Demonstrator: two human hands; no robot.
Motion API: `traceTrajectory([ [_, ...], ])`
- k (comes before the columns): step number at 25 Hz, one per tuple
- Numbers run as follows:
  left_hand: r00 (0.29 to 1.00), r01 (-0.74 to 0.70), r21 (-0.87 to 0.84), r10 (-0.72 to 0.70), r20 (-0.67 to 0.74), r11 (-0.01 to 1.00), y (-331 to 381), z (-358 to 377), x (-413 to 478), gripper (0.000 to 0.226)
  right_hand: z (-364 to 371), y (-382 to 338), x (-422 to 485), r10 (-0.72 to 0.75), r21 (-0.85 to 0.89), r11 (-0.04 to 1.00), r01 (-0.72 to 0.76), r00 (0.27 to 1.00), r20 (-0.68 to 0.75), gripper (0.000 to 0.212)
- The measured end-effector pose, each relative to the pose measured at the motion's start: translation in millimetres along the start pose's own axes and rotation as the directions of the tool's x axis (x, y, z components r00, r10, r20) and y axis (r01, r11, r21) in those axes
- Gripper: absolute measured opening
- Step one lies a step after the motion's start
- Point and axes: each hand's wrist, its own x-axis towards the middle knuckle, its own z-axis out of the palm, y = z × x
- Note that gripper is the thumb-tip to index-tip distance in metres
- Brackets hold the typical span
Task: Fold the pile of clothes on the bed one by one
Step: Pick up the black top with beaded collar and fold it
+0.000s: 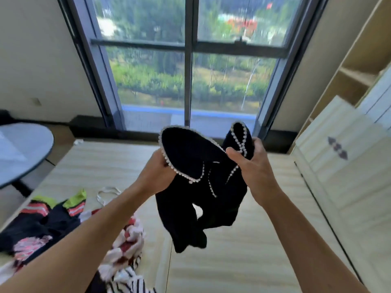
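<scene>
Above the bed: a black soft garment edged with white bead-like trim (201, 176) is held up in the air by both hands, its lower part dangling loose.
Left hand: the left hand (155, 174) grips the garment's trimmed edge on its left side, fingers curled round the cloth.
Right hand: the right hand (251, 166) grips a bunched, trimmed part on the garment's right side, thumb on top.
Bed surface: a pale cream bed with faint stripes (232, 261) fills the lower half of the view.
Pile: a heap of mixed clothes (53, 225) lies at the bed's left side, showing dark cloth with lime-green and pink-striped cuffs.
Near edge: a black-and-white striped garment (127, 282) and a red-and-white crumpled one (131, 235) lie under the left forearm.
Loose item: a thin white strap (108, 193) lies beside the pile.
Window: a tall dark-framed window (188, 60) faces the bed's far end, with green trees outside.
Left of the bed: a round grey tabletop (23, 149) stands on a dark base.
Right of the bed: a light wooden shelf unit (359, 66) rises behind a cream panelled cabinet (338, 176).
Walls: plain beige walls (31, 60) flank the window.
</scene>
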Motion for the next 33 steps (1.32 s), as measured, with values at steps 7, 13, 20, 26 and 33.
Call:
traceTrajectory([
  [7, 0.954, -0.189, -0.051, 0.171, -0.247, 0.981, 199, -77, 47, 0.025, -70, -155, 6, -0.269, -0.222, 0.926, 0.304, 0.947, 0.177, 0.022],
  [13, 0.935, -0.265, -0.009, 0.255, -0.244, 0.964, 252, -124, 49, 0.015, -105, -232, 14, -0.503, -0.523, 0.744, 0.416, 0.864, -0.030, 0.029],
  [20, 0.946, -0.323, -0.140, 0.320, -0.046, 0.936, 246, -142, 57, 0.037, -87, -263, 7, -0.318, -0.867, 0.498, -0.026, 0.925, -0.210, 0.048],
  [26, 0.992, -0.118, -0.173, 0.125, 0.032, 0.978, 222, -153, 63, 0.023, -70, -267, 10, 0.176, -0.218, 0.957, -0.190, 0.981, -0.084, 0.015],
  [33, 0.998, -0.065, -0.339, 0.064, -0.014, 0.938, 232, -148, 61, 0.022, -38, -234, 17, -0.035, 0.086, 0.996, 0.012, 0.961, 0.275, 0.041],
])
